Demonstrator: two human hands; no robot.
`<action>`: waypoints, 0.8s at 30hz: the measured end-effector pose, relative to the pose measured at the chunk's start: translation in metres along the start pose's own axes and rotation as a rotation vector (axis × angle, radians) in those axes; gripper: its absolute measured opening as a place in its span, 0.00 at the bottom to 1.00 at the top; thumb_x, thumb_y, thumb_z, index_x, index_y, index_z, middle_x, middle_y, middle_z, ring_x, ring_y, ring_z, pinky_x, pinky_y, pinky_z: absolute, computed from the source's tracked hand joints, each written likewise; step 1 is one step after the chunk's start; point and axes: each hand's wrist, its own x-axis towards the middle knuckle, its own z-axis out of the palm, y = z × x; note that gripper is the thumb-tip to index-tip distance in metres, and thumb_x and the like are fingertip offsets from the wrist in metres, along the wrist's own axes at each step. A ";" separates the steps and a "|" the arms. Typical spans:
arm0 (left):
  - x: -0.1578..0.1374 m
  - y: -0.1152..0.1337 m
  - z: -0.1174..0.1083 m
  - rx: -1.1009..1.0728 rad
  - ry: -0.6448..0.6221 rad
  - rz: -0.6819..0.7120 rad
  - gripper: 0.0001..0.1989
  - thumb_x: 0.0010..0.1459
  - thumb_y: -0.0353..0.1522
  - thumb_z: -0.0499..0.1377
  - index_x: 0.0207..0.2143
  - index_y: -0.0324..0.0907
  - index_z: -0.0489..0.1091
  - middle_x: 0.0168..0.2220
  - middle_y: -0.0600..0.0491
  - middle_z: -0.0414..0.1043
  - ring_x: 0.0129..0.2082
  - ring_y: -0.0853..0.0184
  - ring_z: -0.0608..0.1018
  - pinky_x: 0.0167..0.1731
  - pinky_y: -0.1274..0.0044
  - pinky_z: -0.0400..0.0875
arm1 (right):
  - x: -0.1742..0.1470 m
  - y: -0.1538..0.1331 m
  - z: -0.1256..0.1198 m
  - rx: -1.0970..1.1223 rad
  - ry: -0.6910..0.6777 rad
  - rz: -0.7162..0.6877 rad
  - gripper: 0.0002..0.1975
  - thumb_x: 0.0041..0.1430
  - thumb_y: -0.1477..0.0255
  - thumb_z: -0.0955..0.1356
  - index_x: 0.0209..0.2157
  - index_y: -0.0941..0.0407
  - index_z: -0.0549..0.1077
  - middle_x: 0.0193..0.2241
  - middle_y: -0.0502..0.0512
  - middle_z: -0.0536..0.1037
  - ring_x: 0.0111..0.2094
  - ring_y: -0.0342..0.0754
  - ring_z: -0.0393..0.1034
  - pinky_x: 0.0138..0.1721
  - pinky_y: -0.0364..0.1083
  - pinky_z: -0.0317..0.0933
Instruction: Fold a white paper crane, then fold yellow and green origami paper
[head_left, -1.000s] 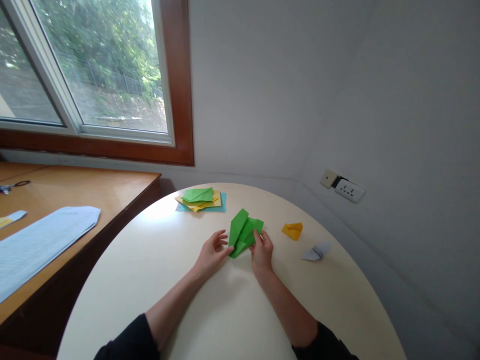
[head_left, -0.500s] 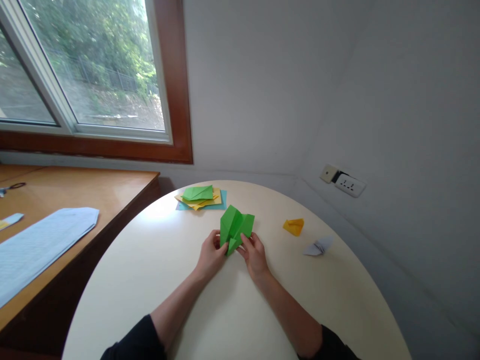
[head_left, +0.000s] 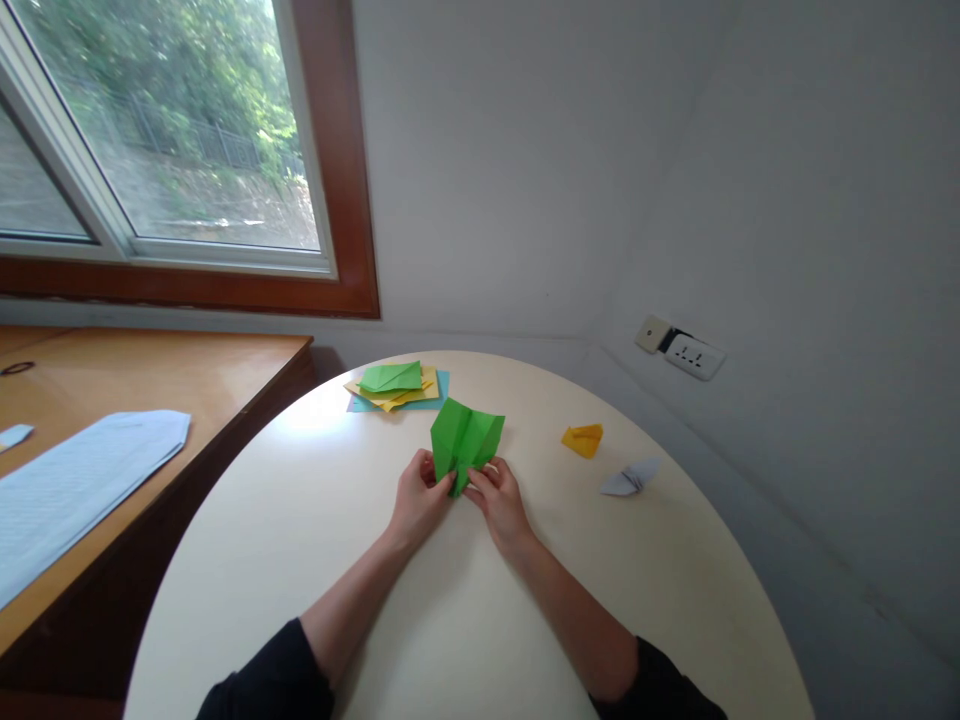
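Note:
A folded piece of green paper point(head_left: 466, 440) with creased, spread wings is held between both hands over the white round table point(head_left: 300, 560). My left hand point(head_left: 421, 497) pinches its lower left edge, thumb in front and the other fingers partly hidden behind the paper. On the lower right side, my right hand point(head_left: 502, 505) grips it with the thumb near the centre fold and the fingers behind. The paper's lower tip shows between the two thumbs.
Behind the hands lies a stack of green, yellow and blue papers point(head_left: 397, 386). To the right rest a folded orange paper point(head_left: 583, 440) and a folded white paper point(head_left: 630, 478). A wooden desk point(head_left: 225, 360) at the left carries white sheets point(head_left: 97, 455) and partly visible scissors point(head_left: 18, 368).
Both thumbs have come closer to the centre fold near the bottom of the green paper, with the right hand sliding lower. The small flap there is now mostly covered. The view has shifted slightly.

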 end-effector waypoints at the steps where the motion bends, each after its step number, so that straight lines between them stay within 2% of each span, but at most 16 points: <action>1: 0.000 0.001 0.000 -0.012 -0.002 -0.003 0.13 0.44 0.32 0.62 0.25 0.42 0.58 0.22 0.58 0.69 0.24 0.70 0.73 0.24 0.80 0.65 | 0.000 0.001 0.000 0.002 0.012 -0.001 0.19 0.35 0.73 0.74 0.30 0.55 0.64 0.25 0.44 0.74 0.29 0.41 0.71 0.30 0.41 0.67; 7: 0.000 0.004 0.001 -0.066 -0.010 -0.027 0.14 0.42 0.32 0.64 0.24 0.41 0.58 0.21 0.58 0.69 0.23 0.70 0.73 0.23 0.80 0.66 | 0.002 0.003 0.001 -0.001 0.063 -0.013 0.22 0.35 0.74 0.74 0.33 0.54 0.62 0.24 0.43 0.74 0.29 0.42 0.72 0.29 0.42 0.68; 16: 0.001 0.006 0.000 -0.161 -0.029 -0.080 0.19 0.38 0.36 0.67 0.25 0.41 0.58 0.23 0.55 0.74 0.25 0.68 0.76 0.26 0.78 0.69 | 0.004 0.004 -0.002 -0.003 0.072 -0.019 0.21 0.38 0.74 0.72 0.35 0.54 0.62 0.24 0.44 0.73 0.30 0.44 0.72 0.31 0.44 0.69; 24: 0.002 0.006 -0.005 -0.211 -0.021 -0.152 0.21 0.38 0.38 0.68 0.27 0.41 0.59 0.24 0.53 0.77 0.23 0.66 0.78 0.26 0.76 0.72 | 0.004 0.004 -0.001 0.002 0.052 -0.008 0.21 0.38 0.74 0.72 0.36 0.54 0.64 0.24 0.44 0.73 0.29 0.42 0.71 0.30 0.41 0.68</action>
